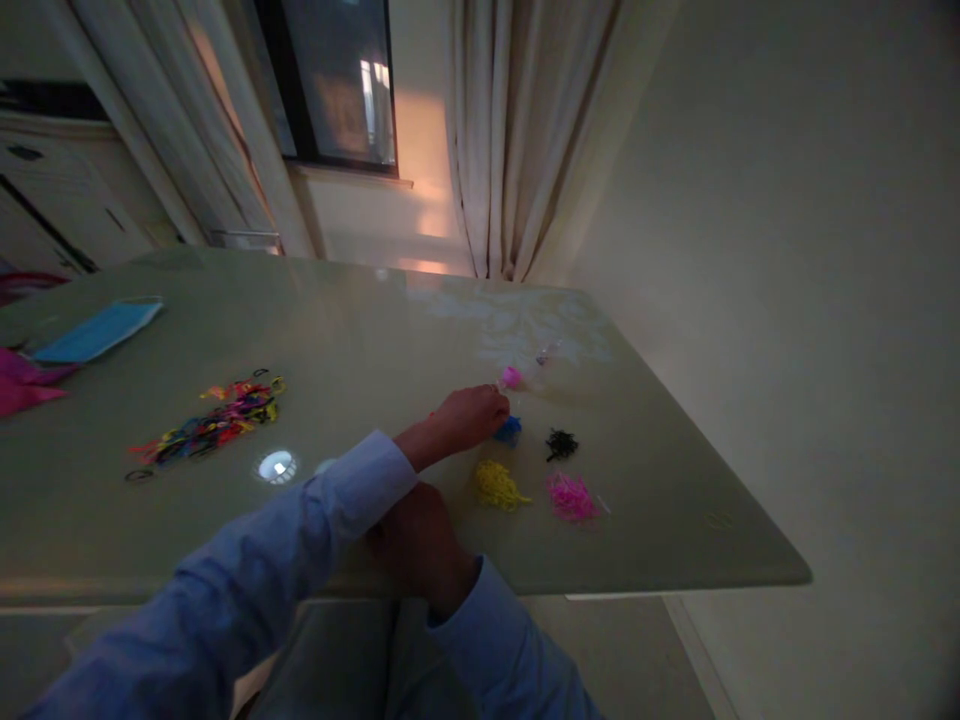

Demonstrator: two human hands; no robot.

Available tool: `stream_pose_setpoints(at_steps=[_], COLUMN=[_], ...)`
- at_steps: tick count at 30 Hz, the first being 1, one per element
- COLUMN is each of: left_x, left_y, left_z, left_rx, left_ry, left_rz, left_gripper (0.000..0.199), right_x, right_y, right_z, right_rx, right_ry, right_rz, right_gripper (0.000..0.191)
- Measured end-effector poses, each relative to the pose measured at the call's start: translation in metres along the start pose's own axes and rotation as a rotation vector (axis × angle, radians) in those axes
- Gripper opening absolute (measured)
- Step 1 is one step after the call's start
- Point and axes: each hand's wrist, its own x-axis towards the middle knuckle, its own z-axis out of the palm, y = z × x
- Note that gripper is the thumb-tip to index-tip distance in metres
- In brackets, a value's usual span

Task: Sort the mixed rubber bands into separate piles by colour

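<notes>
- Left hand (474, 415) just beside blue pile of bands (509, 431)
- Right hand (421, 538) by near edge of glossy greenish surface (660, 500)
- Fingers: cannot tell, either hand
- Wide gap leftward to multicoloured band heap (225, 418)

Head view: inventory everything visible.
band pile: one, multicoloured, table's left
other piles: four, blue pile, black pile, yellow pile, pink pile, table's right
small item: one, pink, beyond blue pile
faint loops: count unclear, yellowish, right corner
face mask: one, blue, table's far left
larger item: one, pink, left edge
table: one, greenish, centre
window: one, dark, back
curtains: two, cream, flanking window
cabinet: one, cream, far left
sleeves: two, blue, foreground
left hand: one, bare, at blue pile
right hand: one, bare, near edge
</notes>
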Motion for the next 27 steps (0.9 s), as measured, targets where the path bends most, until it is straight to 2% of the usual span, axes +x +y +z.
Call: stream_pose_setpoints(at_steps=[5, 11, 16, 20, 23, 25, 27], left_x=[-0.028, -0.097, -0.17, -0.223, -0.247, -0.254, -0.256], left_y=[-0.002, -0.022, -0.051, -0.069, -0.076, -0.077, -0.076], left_z=[-0.019, -0.03, -0.025, -0.018, -0.012, -0.009, -0.006], left_rx=[-0.107, -0.235, -0.217, -0.21, -0.232, -0.246, -0.272], left_ry=[0.122, 0.283, 0.399, 0.463, 0.527, 0.577, 0.618], left_rz=[-0.042, -0.197, -0.42, -0.525, -0.556, -0.572, -0.573], left_gripper=[0.023, 0.022, 0.022, 0.023, 0.023, 0.023, 0.022], right_x=[0.0, -0.001, -0.001, 0.002, 0.008, 0.016, 0.029], right_y=[0.0, 0.003, 0.0, -0.002, -0.004, -0.005, -0.006], right_z=[-0.003, -0.002, -0.008, -0.009, -0.008, -0.008, -0.009], right_rx=[0.024, 0.106, 0.17, 0.207, 0.208, 0.247, 0.331], right_ry=[-0.019, 0.026, 0.089, 0.106, 0.141, 0.158, 0.143], right_rz=[-0.002, 0.01, 0.036, 0.059, 0.164, 0.242, 0.261], right_gripper=[0.023, 0.023, 0.016, 0.016, 0.016, 0.019, 0.023])
